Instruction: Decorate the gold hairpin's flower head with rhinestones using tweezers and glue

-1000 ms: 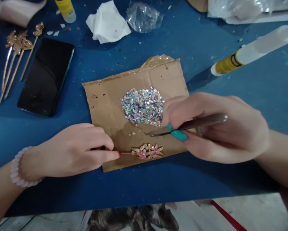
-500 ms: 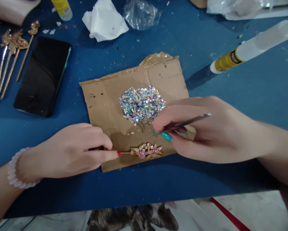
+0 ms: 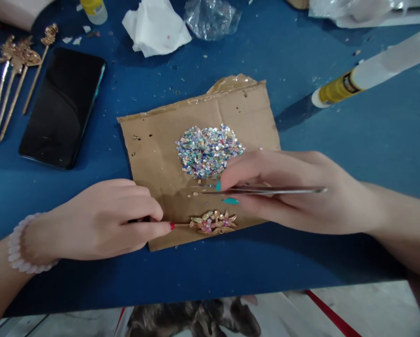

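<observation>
My left hand point(image 3: 108, 220) is closed on the thin stem of a gold hairpin. The hairpin's flowered head point(image 3: 213, 222), with pink blossoms and gold leaves, lies on the front of a cardboard sheet point(image 3: 154, 150). Held in my right hand point(image 3: 290, 192) are metal tweezers point(image 3: 266, 190), lying nearly level with their tips apart and pointing left. Those tips are over a few loose chips between the hairpin and a pile of shiny multicoloured chips point(image 3: 206, 152). Whether the tips touch a chip I cannot tell.
A black phone point(image 3: 62, 107) lies left of the cardboard, beside several gold hairpins point(image 3: 20, 61). Behind are a crumpled white tissue point(image 3: 155, 28), clear plastic wrap point(image 3: 212, 18) and a small yellow-labelled bottle point(image 3: 95, 10). A larger glue bottle point(image 3: 371, 70) stands at the right.
My right hand has turned the tweezers to lie level, their tips now spread and further left near the loose chips. My left hand stays on the hairpin. The view has shifted slightly.
</observation>
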Demonstrator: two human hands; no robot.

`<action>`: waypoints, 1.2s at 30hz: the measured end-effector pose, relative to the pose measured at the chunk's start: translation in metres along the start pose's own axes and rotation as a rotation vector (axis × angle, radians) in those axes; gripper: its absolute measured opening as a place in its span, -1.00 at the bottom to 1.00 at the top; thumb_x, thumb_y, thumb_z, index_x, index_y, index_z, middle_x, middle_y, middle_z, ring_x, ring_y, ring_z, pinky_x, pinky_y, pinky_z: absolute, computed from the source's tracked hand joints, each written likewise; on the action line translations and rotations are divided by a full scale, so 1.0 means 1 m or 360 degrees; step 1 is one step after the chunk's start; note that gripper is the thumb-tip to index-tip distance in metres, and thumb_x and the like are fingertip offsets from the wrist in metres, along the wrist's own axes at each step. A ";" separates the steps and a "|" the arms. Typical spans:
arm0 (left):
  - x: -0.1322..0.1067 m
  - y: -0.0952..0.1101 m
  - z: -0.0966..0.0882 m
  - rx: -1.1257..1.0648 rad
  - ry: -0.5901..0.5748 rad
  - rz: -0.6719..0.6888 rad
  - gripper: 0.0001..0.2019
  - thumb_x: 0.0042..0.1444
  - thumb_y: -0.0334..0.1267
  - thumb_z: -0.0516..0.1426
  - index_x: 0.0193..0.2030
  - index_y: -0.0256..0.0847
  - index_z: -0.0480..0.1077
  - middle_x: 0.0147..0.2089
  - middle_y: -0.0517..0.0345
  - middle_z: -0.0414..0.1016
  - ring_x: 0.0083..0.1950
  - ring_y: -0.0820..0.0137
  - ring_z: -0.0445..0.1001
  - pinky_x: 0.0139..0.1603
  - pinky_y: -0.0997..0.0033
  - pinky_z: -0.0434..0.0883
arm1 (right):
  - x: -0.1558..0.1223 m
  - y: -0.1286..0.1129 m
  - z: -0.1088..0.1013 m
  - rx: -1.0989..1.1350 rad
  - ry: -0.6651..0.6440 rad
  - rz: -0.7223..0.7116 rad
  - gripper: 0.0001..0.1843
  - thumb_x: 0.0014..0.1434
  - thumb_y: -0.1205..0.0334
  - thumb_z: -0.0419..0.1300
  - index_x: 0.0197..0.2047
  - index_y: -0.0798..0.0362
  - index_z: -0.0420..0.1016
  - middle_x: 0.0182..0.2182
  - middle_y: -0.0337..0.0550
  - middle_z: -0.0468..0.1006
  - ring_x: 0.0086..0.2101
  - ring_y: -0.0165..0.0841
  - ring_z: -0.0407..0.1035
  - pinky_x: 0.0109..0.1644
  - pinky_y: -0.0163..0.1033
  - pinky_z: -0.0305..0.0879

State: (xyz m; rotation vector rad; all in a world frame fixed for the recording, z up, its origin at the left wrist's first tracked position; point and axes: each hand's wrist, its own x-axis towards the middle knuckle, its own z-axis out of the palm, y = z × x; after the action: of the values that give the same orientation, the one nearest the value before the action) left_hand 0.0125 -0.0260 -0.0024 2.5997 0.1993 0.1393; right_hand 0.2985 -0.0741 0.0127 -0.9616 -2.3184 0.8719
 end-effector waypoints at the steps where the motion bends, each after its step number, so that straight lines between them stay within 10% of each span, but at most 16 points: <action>1: 0.001 0.000 -0.001 0.0010 0.0016 0.0026 -0.73 0.32 -0.42 0.02 -0.07 -0.04 0.51 -0.29 0.32 0.57 -0.36 0.51 0.38 -0.33 0.45 0.21 | 0.001 0.000 0.000 -0.0027 0.0000 -0.0054 -0.86 0.35 0.42 0.05 -0.17 -0.03 0.30 -0.38 -0.29 0.54 -0.41 -0.48 0.43 -0.34 -0.37 0.37; 12: 0.004 0.001 -0.004 -0.0016 0.0033 0.0073 -0.72 0.35 -0.40 -0.03 -0.15 -0.07 0.50 -0.32 0.32 0.55 -0.35 0.46 0.36 -0.31 0.40 0.22 | 0.000 0.002 0.008 -0.0083 0.0106 -0.0222 -0.83 0.35 0.50 0.06 -0.14 0.05 0.38 -0.20 -0.15 0.59 -0.16 -0.45 0.49 -0.02 -0.27 0.45; 36: 0.000 -0.001 -0.002 -0.0037 0.0003 0.0066 -0.74 0.33 -0.40 -0.01 -0.09 -0.08 0.50 -0.25 0.28 0.56 -0.32 0.45 0.37 -0.25 0.41 0.21 | -0.004 0.003 0.006 -0.0226 0.0145 -0.0217 -0.95 0.36 0.36 0.14 -0.14 0.04 0.42 -0.25 -0.18 0.62 -0.19 -0.43 0.52 -0.03 -0.26 0.50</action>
State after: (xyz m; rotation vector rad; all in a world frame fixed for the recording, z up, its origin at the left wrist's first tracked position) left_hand 0.0121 -0.0244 -0.0016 2.5815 0.1437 0.1578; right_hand 0.2987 -0.0772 0.0060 -0.8688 -2.3604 0.6036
